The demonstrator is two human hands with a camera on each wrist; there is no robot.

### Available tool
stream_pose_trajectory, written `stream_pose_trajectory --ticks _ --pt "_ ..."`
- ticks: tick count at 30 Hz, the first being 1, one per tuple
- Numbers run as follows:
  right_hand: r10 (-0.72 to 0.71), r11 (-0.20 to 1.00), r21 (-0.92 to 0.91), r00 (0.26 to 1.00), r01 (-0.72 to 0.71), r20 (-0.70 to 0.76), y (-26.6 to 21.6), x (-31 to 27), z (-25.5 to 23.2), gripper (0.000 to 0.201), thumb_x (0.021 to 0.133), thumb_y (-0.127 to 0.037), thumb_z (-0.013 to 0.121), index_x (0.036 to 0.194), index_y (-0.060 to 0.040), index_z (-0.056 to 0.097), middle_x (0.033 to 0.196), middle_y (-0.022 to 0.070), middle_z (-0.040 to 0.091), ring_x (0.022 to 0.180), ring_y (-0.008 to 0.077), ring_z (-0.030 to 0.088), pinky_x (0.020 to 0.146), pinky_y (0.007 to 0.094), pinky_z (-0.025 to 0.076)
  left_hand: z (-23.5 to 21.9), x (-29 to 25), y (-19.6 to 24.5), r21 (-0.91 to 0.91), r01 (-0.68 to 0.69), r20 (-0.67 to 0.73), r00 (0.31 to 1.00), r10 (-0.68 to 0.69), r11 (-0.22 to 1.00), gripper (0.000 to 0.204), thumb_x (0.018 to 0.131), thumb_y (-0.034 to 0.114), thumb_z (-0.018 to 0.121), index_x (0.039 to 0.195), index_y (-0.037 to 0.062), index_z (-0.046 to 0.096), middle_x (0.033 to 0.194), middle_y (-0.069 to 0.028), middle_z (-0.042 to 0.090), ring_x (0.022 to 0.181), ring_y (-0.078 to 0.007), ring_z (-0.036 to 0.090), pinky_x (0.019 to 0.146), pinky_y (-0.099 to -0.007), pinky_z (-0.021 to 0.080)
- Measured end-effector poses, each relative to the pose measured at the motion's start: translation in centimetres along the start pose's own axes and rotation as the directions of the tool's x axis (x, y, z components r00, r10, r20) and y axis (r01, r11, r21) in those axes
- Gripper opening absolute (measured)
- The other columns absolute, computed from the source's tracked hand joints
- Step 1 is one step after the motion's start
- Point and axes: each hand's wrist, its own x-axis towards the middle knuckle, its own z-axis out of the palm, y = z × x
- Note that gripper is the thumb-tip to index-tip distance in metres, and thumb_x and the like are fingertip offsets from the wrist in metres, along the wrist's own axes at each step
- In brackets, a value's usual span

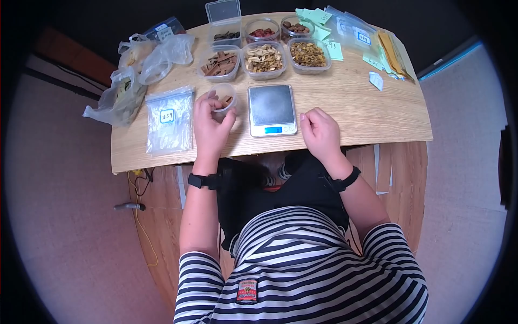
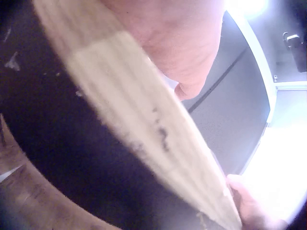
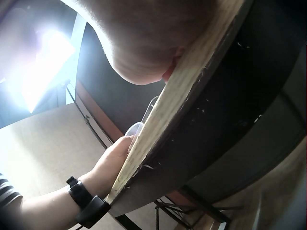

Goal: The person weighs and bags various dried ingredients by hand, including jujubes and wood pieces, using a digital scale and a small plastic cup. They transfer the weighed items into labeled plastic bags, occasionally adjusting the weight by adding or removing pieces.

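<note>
My left hand (image 1: pixel 214 125) holds a small round clear plastic cup (image 1: pixel 225 89) on the table, fingers and thumb at its rim. A few brown pieces (image 1: pixel 227 101) lie in the cup. In the right wrist view the same cup (image 3: pixel 134 129) shows beyond the table edge. Just right of the cup stands a digital kitchen scale (image 1: pixel 271 106) with a lit blue display and nothing on its plate. My right hand (image 1: pixel 322 134) rests at the table's front edge beside the scale, fingers loosely curled, holding nothing.
Behind the scale stand clear tubs of reddish-brown bark strips (image 1: pixel 219 63), pale slices (image 1: pixel 263 58) and yellow-brown slices (image 1: pixel 308 54); more tubs are farther back. A labelled zip bag (image 1: pixel 170 121) lies left, near knotted plastic bags (image 1: pixel 127 94). Green notes (image 1: pixel 334 51) and brown envelopes (image 1: pixel 394 54) lie back right.
</note>
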Motion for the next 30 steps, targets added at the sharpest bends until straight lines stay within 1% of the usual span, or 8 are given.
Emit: stream_pose_trajectory --ticks 9,16,19,21,22,24,27,30 --pt "0.008 1.0 -0.026 1.0 -0.007 0.006 -0.2 0.0 -0.1 0.024 0.094 -0.018 0.062 0.075 -0.0039 0.061 0.073 0.0118 0.059 0.067 0.0336 0.059 0.059 0.0442 0.046 1.9 2.0 5.3 -0.069 -0.156 0.273 0.947 0.169 0.985 0.033 0.074 0.018 0.083 0.09 0.0047 0.058 0.125 -0.0188 0.065 0.123 -0.0366 0.057 0.102 -0.0444 0.043" --pt "-0.038 0.999 -0.019 0.999 0.038 -0.002 -0.1 0.0 -0.1 0.022 0.094 -0.013 0.063 0.077 -0.0016 0.058 0.071 0.0129 0.056 0.063 0.0323 0.056 0.057 0.0411 0.043 2.7 1.6 5.1 0.019 -0.226 0.313 0.927 0.209 0.974 0.034 0.075 0.02 0.084 0.095 0.004 0.062 0.123 -0.0184 0.066 0.122 -0.0369 0.058 0.101 -0.0444 0.044" --pt "-0.039 0.999 -0.016 0.999 0.039 -0.002 0.0 0.0 -0.1 0.022 0.095 -0.013 0.063 0.077 -0.0016 0.058 0.071 0.0129 0.055 0.063 0.0322 0.056 0.057 0.0411 0.043 2.3 1.4 5.3 -0.021 -0.195 0.235 0.952 0.195 0.981 0.038 0.075 0.021 0.083 0.103 0.0034 0.065 0.121 -0.0176 0.066 0.123 -0.0363 0.057 0.101 -0.043 0.044" --pt "-0.033 0.999 -0.021 0.999 0.033 0.004 0.0 0.0 -0.1 0.022 0.095 -0.013 0.063 0.077 -0.0014 0.058 0.071 0.013 0.056 0.063 0.0323 0.056 0.057 0.0411 0.043 1.5 1.3 4.5 -0.1 -0.139 0.034 0.989 0.144 0.985 0.032 0.081 0.026 0.08 0.099 0.0029 0.067 0.114 -0.015 0.069 0.109 -0.036 0.062 0.093 -0.0444 0.047" --pt "-0.032 0.999 -0.02 0.999 0.032 0.005 -0.1 0.0 -0.1 0.022 0.095 -0.013 0.063 0.077 -0.0014 0.058 0.071 0.013 0.056 0.063 0.0323 0.056 0.057 0.0411 0.043 1.0 1.1 4.0 -0.099 -0.138 0.035 0.989 0.142 0.985 0.032 0.081 0.026 0.08 0.099 0.0029 0.067 0.114 -0.015 0.069 0.109 -0.036 0.062 0.093 -0.0444 0.047" --pt "0.004 1.0 -0.024 1.0 -0.004 0.005 -0.2 0.0 0.0 0.025 0.094 -0.018 0.063 0.074 -0.0037 0.06 0.072 0.0115 0.058 0.066 0.0333 0.059 0.06 0.0443 0.046 -0.1 0.6 2.8 -0.041 0.191 0.048 0.981 -0.189 0.981 0.024 0.091 0.025 0.072 0.09 0.0014 0.067 0.091 -0.0138 0.069 0.087 -0.0321 0.065 0.077 -0.0408 0.05" --pt "0.003 1.0 -0.023 1.0 -0.003 0.0 -0.2 0.0 0.0 0.025 0.094 -0.018 0.062 0.073 -0.0038 0.06 0.071 0.0119 0.057 0.066 0.0335 0.058 0.059 0.0446 0.045 -0.2 -0.5 -0.2 0.093 0.259 0.049 0.963 -0.264 0.961 0.029 0.097 0.025 0.064 0.082 0.0007 0.066 0.075 -0.0145 0.063 0.069 -0.0311 0.062 0.064 -0.04 0.048" --pt "-0.008 0.999 -0.031 1.0 0.008 -0.002 0.0 0.0 0.1 0.025 0.094 -0.018 0.062 0.073 -0.0039 0.059 0.071 0.012 0.057 0.066 0.0335 0.058 0.059 0.0447 0.045 -0.1 -0.6 0.8 0.118 0.222 0.058 0.971 -0.23 0.968 0.03 0.097 0.026 0.062 0.08 0.0015 0.065 0.073 -0.0155 0.061 0.068 -0.0339 0.061 0.064 -0.0414 0.047"
